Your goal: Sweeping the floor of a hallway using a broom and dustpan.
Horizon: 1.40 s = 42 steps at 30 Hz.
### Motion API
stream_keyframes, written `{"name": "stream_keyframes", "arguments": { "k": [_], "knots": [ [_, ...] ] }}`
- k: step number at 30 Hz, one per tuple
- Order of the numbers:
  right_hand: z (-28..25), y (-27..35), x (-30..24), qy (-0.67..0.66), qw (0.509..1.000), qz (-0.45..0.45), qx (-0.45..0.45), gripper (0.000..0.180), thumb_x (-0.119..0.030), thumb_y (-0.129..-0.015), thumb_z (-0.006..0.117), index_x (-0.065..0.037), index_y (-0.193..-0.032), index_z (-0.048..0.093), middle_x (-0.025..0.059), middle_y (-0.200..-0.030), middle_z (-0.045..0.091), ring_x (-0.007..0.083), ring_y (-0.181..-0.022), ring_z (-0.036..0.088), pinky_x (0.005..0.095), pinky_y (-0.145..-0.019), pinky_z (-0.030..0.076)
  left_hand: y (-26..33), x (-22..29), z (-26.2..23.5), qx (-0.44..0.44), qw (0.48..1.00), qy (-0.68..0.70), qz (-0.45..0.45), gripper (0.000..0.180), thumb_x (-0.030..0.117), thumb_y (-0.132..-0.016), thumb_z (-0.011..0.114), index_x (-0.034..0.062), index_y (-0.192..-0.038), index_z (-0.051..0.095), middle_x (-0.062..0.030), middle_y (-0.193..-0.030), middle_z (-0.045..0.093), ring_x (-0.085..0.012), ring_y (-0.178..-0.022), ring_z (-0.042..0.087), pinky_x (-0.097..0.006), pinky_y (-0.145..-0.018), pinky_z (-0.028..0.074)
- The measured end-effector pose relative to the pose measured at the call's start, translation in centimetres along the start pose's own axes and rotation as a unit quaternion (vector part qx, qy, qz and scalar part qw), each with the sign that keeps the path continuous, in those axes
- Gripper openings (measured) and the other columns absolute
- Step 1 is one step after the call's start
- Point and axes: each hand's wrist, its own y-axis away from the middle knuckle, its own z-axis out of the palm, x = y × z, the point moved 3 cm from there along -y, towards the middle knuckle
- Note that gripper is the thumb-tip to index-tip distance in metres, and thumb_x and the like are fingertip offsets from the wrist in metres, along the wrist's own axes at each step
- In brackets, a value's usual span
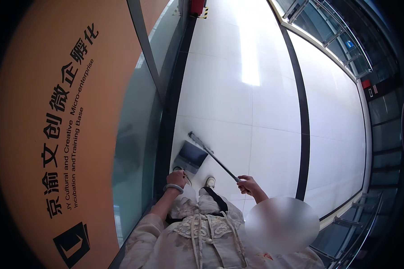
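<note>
My right hand (249, 185) is closed around the upper end of a broom's dark stick, which slants down and away to the left. At its far end the broom (224, 166) has a narrow grey head resting on the floor, just beyond the dustpan's front edge. A dark grey dustpan (193, 154) stands on the floor ahead of my feet, its open side toward the broom head. Above its rear side my left hand (177, 178), with a pale band at the wrist, makes a fist at the dustpan's handle, which is mostly hidden by the fingers.
Close on my left runs a glass wall (141, 134) with an orange printed panel (27, 112) and a dark base strip. Pale glossy tiles (224, 89) stretch ahead, crossed by a dark stripe (303, 134) on the right. Metal-railed glass barriers (341, 36) stand farther right. A red object (196, 7) is far ahead.
</note>
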Motion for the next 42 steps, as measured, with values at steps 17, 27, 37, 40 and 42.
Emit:
{"name": "stream_keyframes", "arguments": {
  "k": [17, 27, 37, 40, 42],
  "knots": [
    [15.0, -6.1, -5.9, 0.277, 0.961, -0.024, -0.009, 0.040, 0.002, -0.071, 0.055, -0.001, -0.110, 0.047, 0.0088, -0.058, 0.050, 0.0140, -0.040, 0.045, 0.0282, -0.033, 0.035, -4.9, -9.1, -5.6, 0.122, 0.989, 0.049, -0.068, 0.007, 0.017, -0.070, 0.063, 0.0106, -0.074, 0.063, -0.0103, -0.074, 0.063, -0.0279, -0.072, 0.060, -0.037, -0.065, 0.049],
    [12.2, -9.1, -17.2, 0.239, 0.965, -0.110, 0.022, 0.052, 0.000, -0.072, 0.055, -0.003, -0.121, 0.037, 0.0083, -0.059, 0.047, 0.0137, -0.040, 0.044, 0.0280, -0.034, 0.036, -7.7, -8.0, -8.4, 0.152, 0.985, 0.069, -0.055, 0.008, 0.019, -0.069, 0.064, 0.0120, -0.072, 0.063, -0.0097, -0.072, 0.062, -0.0279, -0.070, 0.060, -0.037, -0.063, 0.048],
    [12.5, -17.4, -21.4, 0.490, 0.863, -0.119, 0.005, 0.033, -0.003, -0.069, 0.059, -0.003, -0.102, 0.052, 0.0090, -0.057, 0.053, 0.0158, -0.039, 0.050, 0.0284, -0.034, 0.041, -15.5, -2.9, -8.8, 0.148, 0.979, 0.098, -0.105, 0.008, 0.019, -0.069, 0.063, 0.0120, -0.073, 0.063, -0.0095, -0.073, 0.062, -0.0274, -0.071, 0.060, -0.036, -0.063, 0.048],
    [8.9, -15.5, -25.3, 0.369, 0.922, -0.032, -0.116, 0.051, -0.002, -0.069, 0.061, -0.003, -0.118, 0.046, 0.0069, -0.057, 0.051, 0.0120, -0.038, 0.044, 0.0255, -0.033, 0.036, -17.2, -1.9, -9.4, 0.146, 0.974, 0.116, -0.128, 0.008, 0.017, -0.069, 0.064, 0.0106, -0.073, 0.062, -0.0105, -0.073, 0.062, -0.0272, -0.071, 0.060, -0.036, -0.064, 0.048],
    [5.1, -14.9, -28.0, 0.300, 0.942, -0.002, -0.150, 0.052, -0.002, -0.071, 0.061, -0.002, -0.120, 0.043, 0.0065, -0.057, 0.050, 0.0116, -0.038, 0.043, 0.0248, -0.033, 0.034, -18.5, -0.6, -10.2, 0.149, 0.972, 0.128, -0.132, 0.008, 0.017, -0.069, 0.064, 0.0102, -0.072, 0.062, -0.0107, -0.072, 0.062, -0.0273, -0.070, 0.060, -0.036, -0.063, 0.048]
  ]
}}
